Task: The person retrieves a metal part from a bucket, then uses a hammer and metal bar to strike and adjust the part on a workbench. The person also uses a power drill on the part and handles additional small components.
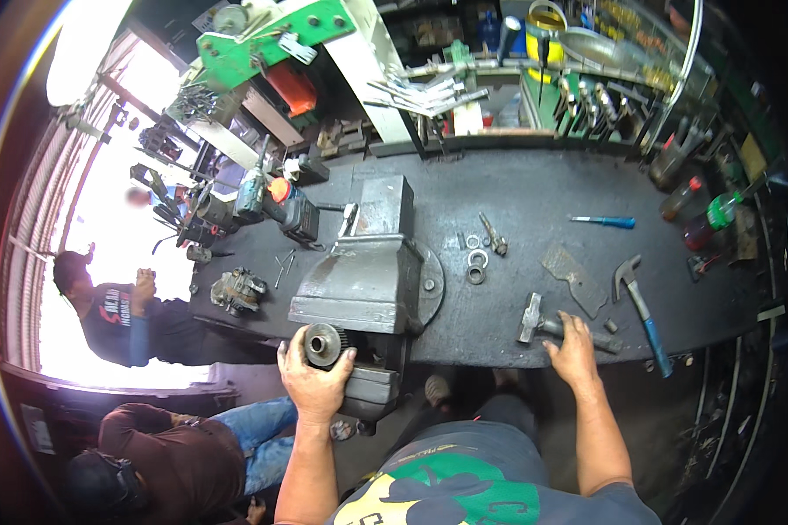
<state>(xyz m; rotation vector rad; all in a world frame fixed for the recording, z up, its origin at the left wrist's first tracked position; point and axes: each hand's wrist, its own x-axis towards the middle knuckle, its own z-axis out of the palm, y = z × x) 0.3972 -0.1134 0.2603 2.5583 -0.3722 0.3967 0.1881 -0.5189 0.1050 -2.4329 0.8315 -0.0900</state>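
Our left hand [313, 378] grips a dark steel gear [325, 344] in the grey bench vise [368, 271]; our right hand [576, 346] closes on a hammer handle [551, 325]. We should seat the gear squarely before striking.

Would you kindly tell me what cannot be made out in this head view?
- Gear part: its lower half is covered by the left hand.
- Hammer handle: hidden under the right hand.
- Vise jaws: the body blocks the gap.
- Washers: too small to size.
- Shelf tools: bent, cluttered near the rim.
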